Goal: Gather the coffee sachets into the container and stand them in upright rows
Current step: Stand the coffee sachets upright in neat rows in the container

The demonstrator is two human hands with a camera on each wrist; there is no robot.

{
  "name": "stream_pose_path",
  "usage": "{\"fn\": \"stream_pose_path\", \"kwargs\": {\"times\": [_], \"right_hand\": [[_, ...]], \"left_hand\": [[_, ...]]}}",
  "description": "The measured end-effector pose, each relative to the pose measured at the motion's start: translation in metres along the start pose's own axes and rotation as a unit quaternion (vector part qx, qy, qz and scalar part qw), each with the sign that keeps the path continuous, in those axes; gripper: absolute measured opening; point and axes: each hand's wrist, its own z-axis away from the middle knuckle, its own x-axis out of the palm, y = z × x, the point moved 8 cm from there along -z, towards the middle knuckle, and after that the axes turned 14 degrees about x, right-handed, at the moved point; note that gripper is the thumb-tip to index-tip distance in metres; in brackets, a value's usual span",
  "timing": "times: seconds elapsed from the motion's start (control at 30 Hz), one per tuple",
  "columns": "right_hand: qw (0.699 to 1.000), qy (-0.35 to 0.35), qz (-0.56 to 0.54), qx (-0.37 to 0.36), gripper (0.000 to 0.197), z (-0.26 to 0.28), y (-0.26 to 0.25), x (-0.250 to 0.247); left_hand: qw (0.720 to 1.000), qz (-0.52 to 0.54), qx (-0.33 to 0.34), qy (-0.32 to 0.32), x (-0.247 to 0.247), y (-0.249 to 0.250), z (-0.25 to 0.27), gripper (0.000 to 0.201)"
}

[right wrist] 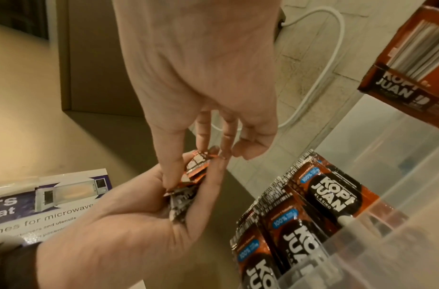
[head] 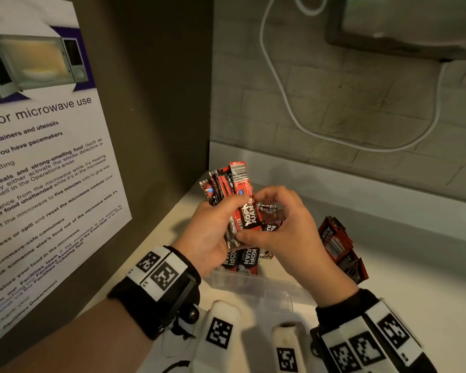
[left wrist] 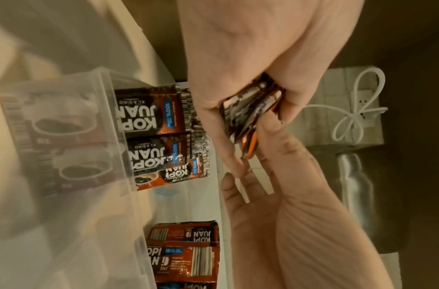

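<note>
My left hand (head: 226,211) grips a bundle of red-and-black coffee sachets (head: 236,189) upright above the clear plastic container (head: 256,285). My right hand (head: 264,219) curls round the bundle's lower end, with the thumb under it. In the left wrist view the bundle (left wrist: 252,109) sits in the left hand (left wrist: 238,78), and the right hand's fingers (left wrist: 270,136) touch its edge. Several sachets (right wrist: 312,205) stand upright in a row inside the container (right wrist: 391,240). More sachets (head: 336,243) lie piled on the counter to the right.
A microwave poster (head: 43,157) hangs on the left wall. A white cable (head: 283,98) loops on the brick wall behind, under an appliance (head: 404,25). White marked objects (head: 221,332) lie at the near edge of the pale counter (head: 414,265).
</note>
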Motion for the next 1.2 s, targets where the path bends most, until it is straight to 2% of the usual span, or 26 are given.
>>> {"fn": "stream_pose_path", "kwargs": {"times": [0.1, 0.17, 0.3, 0.4, 0.47, 0.57, 0.63, 0.7, 0.8, 0.93, 1.07, 1.1, 1.2], "right_hand": [[0.995, -0.087, -0.016, -0.038, 0.081, 0.005, -0.005, 0.005], [0.989, -0.134, 0.025, -0.064, 0.089, 0.008, -0.005, 0.008], [0.98, -0.11, 0.101, -0.134, 0.088, 0.006, -0.001, 0.003], [0.979, -0.069, 0.11, -0.158, 0.076, 0.004, 0.002, -0.002], [0.978, -0.038, 0.099, -0.179, 0.056, 0.005, -0.002, -0.009], [0.976, 0.001, 0.077, -0.202, 0.028, 0.009, -0.012, -0.015], [0.99, 0.024, -0.016, -0.137, 0.016, 0.006, -0.009, -0.023], [0.991, 0.058, -0.119, -0.038, 0.018, 0.001, 0.001, -0.032], [0.983, 0.055, -0.163, 0.06, 0.017, -0.003, 0.012, -0.031], [0.986, -0.003, -0.142, 0.084, 0.018, -0.003, 0.013, -0.016], [0.984, -0.038, -0.135, 0.113, 0.013, -0.001, 0.016, -0.01], [0.982, -0.022, -0.138, 0.128, 0.014, -0.001, 0.018, -0.015], [0.97, 0.095, -0.148, 0.167, 0.016, -0.002, 0.032, -0.039]], "left_hand": [[1.0, 0.009, 0.002, 0.0, 0.0, 0.002, 0.0, 0.018], [1.0, 0.021, -0.013, -0.012, 0.0, 0.003, 0.0, 0.017], [0.998, 0.027, -0.028, -0.041, 0.002, 0.005, -0.001, 0.025], [0.996, 0.018, -0.036, -0.077, 0.003, 0.005, -0.001, 0.027], [0.995, -0.002, -0.045, -0.092, 0.003, 0.003, 0.0, 0.028], [0.996, -0.018, -0.05, -0.075, -0.001, 0.002, 0.0, 0.023], [0.997, -0.028, -0.05, -0.056, -0.004, 0.004, -0.001, 0.027], [0.998, -0.038, -0.034, -0.042, -0.007, 0.01, -0.003, 0.027], [0.997, -0.062, 0.012, -0.037, -0.007, 0.022, -0.006, 0.028], [0.994, -0.084, 0.071, -0.029, -0.004, 0.033, -0.009, 0.021], [0.99, -0.102, 0.094, -0.015, -0.002, 0.035, -0.011, 0.022], [0.99, -0.103, 0.095, -0.008, -0.004, 0.035, -0.011, 0.021], [0.994, -0.079, 0.075, 0.027, -0.012, 0.031, -0.012, 0.016]]}}
